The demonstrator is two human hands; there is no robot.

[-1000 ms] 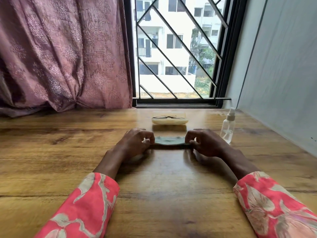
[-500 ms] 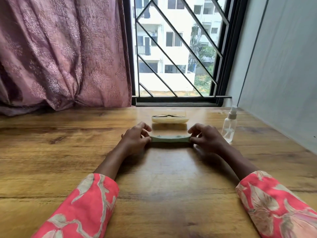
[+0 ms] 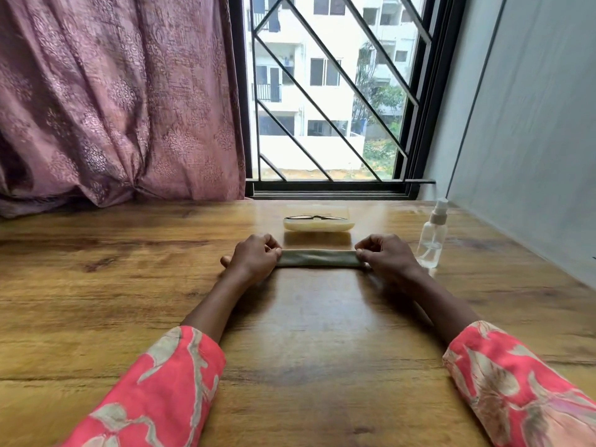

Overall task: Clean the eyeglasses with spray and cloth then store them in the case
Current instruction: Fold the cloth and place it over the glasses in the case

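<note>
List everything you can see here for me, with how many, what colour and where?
cleaning cloth: one, grey-green, folded into a narrow strip, on the table between the hands
eyeglasses: one pair, dark frame, lying in the case
case: one, pale cream, open, behind the cloth
spray bottle: one, clear with white nozzle, upright, right of the cloth
table: one, brown wood
curtain: one, mauve, patterned, far left
window: one, black frame and grille, behind the case
wall: grey, right
sleeves: two, coral floral
left hand: pinches the cloth's left end
right hand: pinches the cloth's right end
</note>
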